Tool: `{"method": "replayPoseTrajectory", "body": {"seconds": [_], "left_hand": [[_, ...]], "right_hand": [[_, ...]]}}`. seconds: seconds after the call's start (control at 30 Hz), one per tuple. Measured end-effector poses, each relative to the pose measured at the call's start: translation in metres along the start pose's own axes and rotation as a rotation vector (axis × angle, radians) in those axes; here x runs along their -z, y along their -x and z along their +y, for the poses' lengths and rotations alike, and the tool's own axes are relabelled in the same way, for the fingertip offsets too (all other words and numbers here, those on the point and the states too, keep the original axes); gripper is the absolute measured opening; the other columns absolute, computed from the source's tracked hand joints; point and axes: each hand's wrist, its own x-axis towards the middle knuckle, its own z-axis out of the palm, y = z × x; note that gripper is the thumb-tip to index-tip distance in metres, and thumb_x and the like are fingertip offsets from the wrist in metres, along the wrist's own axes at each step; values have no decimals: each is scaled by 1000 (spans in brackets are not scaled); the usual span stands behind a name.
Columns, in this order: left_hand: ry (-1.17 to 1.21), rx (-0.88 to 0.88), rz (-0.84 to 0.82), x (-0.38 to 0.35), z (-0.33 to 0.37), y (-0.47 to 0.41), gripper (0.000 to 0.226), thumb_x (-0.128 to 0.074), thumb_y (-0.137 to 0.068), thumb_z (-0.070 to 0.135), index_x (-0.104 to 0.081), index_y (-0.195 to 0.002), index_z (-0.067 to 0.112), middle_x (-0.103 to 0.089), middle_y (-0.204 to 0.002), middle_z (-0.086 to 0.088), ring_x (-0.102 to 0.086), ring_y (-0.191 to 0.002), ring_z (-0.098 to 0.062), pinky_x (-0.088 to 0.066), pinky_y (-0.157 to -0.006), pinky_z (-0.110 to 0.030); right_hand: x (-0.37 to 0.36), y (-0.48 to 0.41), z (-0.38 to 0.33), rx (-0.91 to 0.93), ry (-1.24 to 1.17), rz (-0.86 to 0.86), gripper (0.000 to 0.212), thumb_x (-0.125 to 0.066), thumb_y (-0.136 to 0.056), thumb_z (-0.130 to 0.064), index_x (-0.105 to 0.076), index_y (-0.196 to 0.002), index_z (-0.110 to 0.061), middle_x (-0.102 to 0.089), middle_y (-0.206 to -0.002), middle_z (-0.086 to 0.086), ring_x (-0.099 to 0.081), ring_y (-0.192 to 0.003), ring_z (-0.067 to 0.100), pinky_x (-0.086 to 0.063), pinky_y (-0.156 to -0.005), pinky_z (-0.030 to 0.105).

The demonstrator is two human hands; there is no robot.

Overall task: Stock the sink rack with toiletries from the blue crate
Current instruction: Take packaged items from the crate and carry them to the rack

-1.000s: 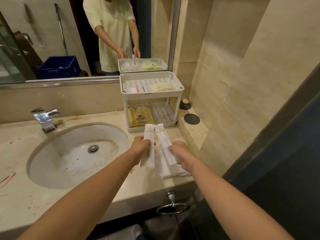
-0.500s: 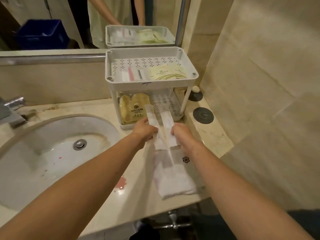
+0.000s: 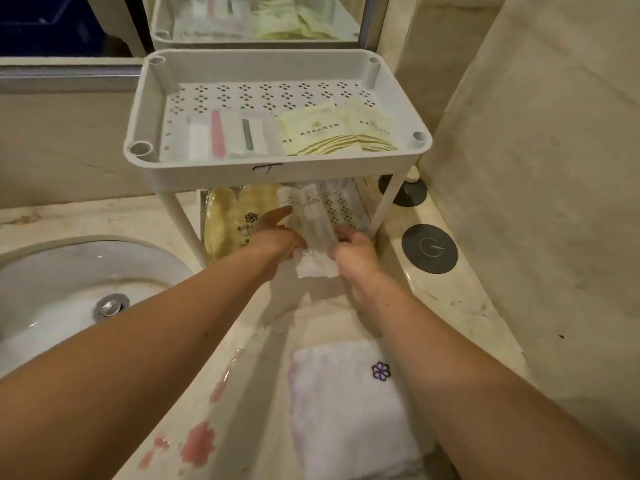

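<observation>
- Since half a second ago both hands have gone forward to the rack (image 3: 277,169); the two long white packets (image 3: 310,220), then short of its front, now reach with their upper ends under the top tray, over the lower shelf (image 3: 341,206)
- Left hand (image 3: 275,239): forearm stretched in from lower left; thumb lies straight along the left packet's edge; other fingers hidden beneath the packets, so a grip cannot be told
- Right hand (image 3: 355,252): forearm in from lower right; fingers curled onto the packets' right side near the lower ends, pinching them
- Packets: narrow, translucent white, small print near the top; side by side, touching, tilted; lower ends stick out between the two hands
- Rack: white plastic, two tiers, perforated floors; top tray holds pale green sachets (image 3: 322,133) at right and clear flat packets (image 3: 225,135) with a pink and a dark strip at left; yellow packets (image 3: 223,225) on the lower shelf, just beside the left hand
- Surface: beige stone counter (image 3: 104,220) with pink stains (image 3: 199,443); sink basin (image 3: 52,271) at left; folded white towel (image 3: 346,410) with a purple flower at the front; two dark round discs (image 3: 429,249) on the ledge right of the rack
- Mirror (image 3: 114,29) behind the rack; blue crate (image 3: 41,26) reflected at top left
</observation>
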Motion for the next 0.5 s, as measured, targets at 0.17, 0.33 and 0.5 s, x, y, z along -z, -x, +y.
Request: {"method": "replayPoseTrajectory", "body": {"seconds": [0.17, 0.33, 0.5], "left_hand": [[-164, -25, 3, -5, 7, -17, 59, -57, -85, -13, -52, -138, 12, -55, -137, -16, -56, -121, -34, -50, -92, -34], [-282, -34, -2, -9, 9, -24, 69, -51, -82, -17, -45, -144, 13, -52, -139, -19, -67, -98, -28, -55, -76, -26], [-434, -79, -27, -12, 6, -33, 68, -53, -85, -12, -39, -147, 11, -44, -147, -5, -46, -131, -22, -38, -91, -17]], "right_hand": [[-7, -19, -8, 23, 24, 40, 55, -41, -93, 9, -48, -142, -16, -47, -145, 8, -44, -134, 28, -39, -108, 32], [-9, -27, -9, 63, 143, 42, 60, -38, -92, 9, -43, -147, -15, -41, -152, 5, -37, -141, 26, -34, -113, 30], [-6, -32, -5, 122, 375, 0, 63, -43, -90, 5, -37, -150, -15, -35, -156, 3, -29, -145, 23, -27, -113, 26]]}}
